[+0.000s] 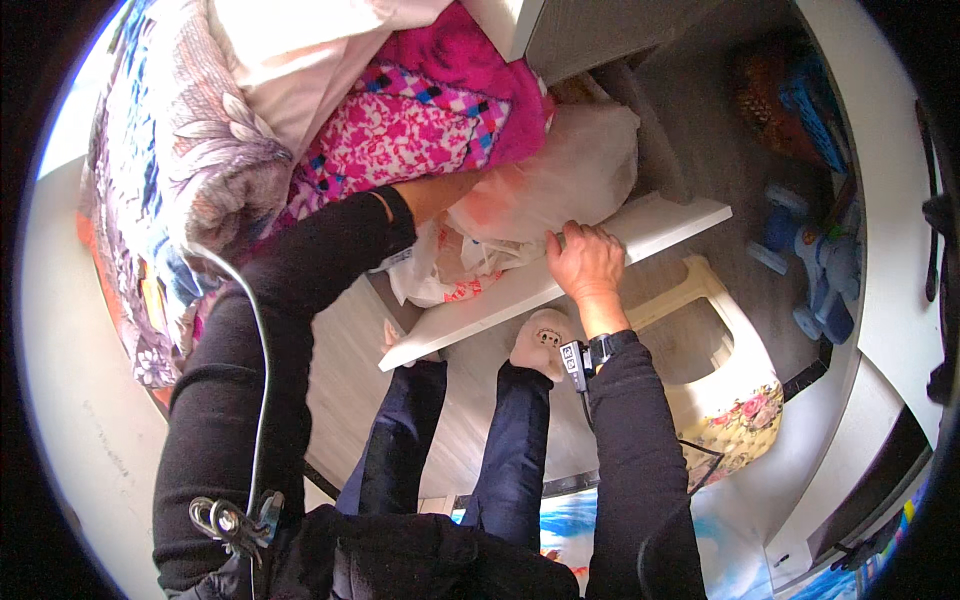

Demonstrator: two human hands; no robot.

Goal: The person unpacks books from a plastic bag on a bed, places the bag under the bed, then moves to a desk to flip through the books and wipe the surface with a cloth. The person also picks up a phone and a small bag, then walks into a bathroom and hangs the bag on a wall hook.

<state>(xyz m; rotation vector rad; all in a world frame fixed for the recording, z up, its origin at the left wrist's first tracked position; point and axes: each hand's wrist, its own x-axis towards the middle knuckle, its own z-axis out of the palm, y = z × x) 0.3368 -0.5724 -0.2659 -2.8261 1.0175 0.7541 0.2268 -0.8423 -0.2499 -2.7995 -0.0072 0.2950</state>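
Head view: I see the right hand (588, 265) gripping the white drawer front (675, 226), fingers curled over its edge; the left hand (448, 194) reaches in by the plastic bag (592, 150) lying behind that panel, fingers hidden, so I can't tell their state. I'd brace the front and ease the thin plastic gently.

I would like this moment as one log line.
left hand: beside bag, fingers hidden | right hand: on drawer front | drawer: open

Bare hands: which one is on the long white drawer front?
The right hand; the left hand is mostly hidden by the translucent white plastic bag.
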